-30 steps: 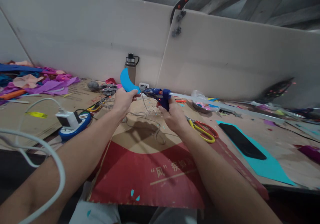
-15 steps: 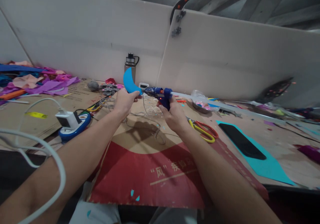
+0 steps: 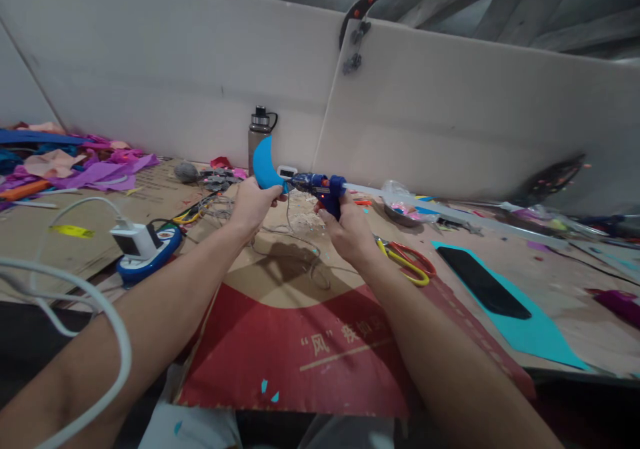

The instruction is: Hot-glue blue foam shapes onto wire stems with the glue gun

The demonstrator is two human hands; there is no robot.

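Note:
My left hand [image 3: 253,203] is closed on a curved blue foam piece [image 3: 264,163] and holds it upright above the cardboard. My right hand [image 3: 349,230] grips a blue glue gun [image 3: 320,187] by its handle. The gun's nozzle points left and touches the lower end of the foam piece. A clear glue stick [image 3: 370,190] juts out of the gun's back towards the right. A red light glows on the gun's body.
Yellow-handled scissors [image 3: 407,261] lie just right of my right hand. A black strip on a cyan sheet [image 3: 530,329] lies further right. A power strip with a white charger [image 3: 143,249] sits at left. A grey bottle [image 3: 259,135] stands by the back board. Purple scraps pile up far left.
The blue foam piece has turned more upright and shifted slightly right, closer against the glue gun's nozzle. Both hands stay in nearly the same place.

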